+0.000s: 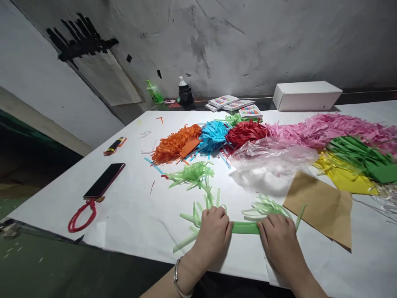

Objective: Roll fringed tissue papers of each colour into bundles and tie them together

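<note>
Near the front of the white-covered table lies a light green paper tassel (pixel 245 228), its middle a flat, folded band with fringe strips fanning out at both ends. My left hand (pixel 214 234) has its fingers closed over the band's left end, and a silver bangle circles that wrist. At the right end, my right hand (pixel 278 240) is also closed on the band, fingers curled on top. Beyond the left hand, another bunch of light green fringe (pixel 194 174) rests on the table. What the fingertips press underneath is hidden.
Orange (pixel 176 142), blue (pixel 214 136) and red fringe (pixel 248 131) line the back, with pink fringe (pixel 341 128) to the right. A clear plastic bag (pixel 273 159) and brown paper (pixel 322 207) lie nearer. On the left are a phone (pixel 104 181) and a cutter (pixel 113 146).
</note>
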Demonstrator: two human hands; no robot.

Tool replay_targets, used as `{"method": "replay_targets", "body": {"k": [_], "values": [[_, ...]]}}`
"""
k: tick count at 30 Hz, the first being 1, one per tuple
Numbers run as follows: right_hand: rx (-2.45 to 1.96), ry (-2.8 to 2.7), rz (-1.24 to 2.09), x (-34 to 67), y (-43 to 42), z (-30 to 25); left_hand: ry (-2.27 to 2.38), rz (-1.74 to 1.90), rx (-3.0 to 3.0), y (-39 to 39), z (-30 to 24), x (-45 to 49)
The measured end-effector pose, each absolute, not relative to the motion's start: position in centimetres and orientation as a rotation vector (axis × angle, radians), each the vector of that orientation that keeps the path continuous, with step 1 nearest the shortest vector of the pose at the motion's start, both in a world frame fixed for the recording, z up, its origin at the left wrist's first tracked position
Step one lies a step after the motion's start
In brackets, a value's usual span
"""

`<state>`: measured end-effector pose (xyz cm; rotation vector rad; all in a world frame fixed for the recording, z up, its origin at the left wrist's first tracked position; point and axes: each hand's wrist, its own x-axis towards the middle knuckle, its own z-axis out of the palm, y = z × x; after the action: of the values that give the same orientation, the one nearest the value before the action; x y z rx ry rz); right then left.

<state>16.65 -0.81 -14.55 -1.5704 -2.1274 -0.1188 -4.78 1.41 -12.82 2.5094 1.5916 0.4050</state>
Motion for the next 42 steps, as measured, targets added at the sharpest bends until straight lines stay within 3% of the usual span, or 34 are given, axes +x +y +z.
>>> {"method": "replay_targets", "body": {"k": [3,7,13,18,28,35,42], "values": [[-1.596,-2.077,-0.175,15.9,-0.6,-14.0,1.644,0.284,2.542,1.8,-12.7,-4.2],[-1.194,-2.241,-0.108,15.5,-0.6,-14.0,1.621,0.248,2.546,2.0,-12.3,-4.3],[-1.115,-2.264,-0.003,15.2,-0.7,-14.4,1.368,0.649,2.601,1.3,-12.9,-4.5],[-1.1,-2.291,0.058,14.2,-0.7,-14.5,1.214,0.755,2.611,1.2,-14.0,-4.3],[-1.147,-2.228,0.115,18.8,-1.0,-14.8,1.265,0.591,2.414,0.6,-13.1,-6.2],[-1.387,-2.068,-0.06,17.0,-1.2,-14.6,1.604,0.31,2.444,0.8,-12.2,-4.6],[-1.012,-2.324,0.019,14.9,-0.9,-14.9,1.463,0.497,2.496,0.7,-12.9,-4.7]]}}
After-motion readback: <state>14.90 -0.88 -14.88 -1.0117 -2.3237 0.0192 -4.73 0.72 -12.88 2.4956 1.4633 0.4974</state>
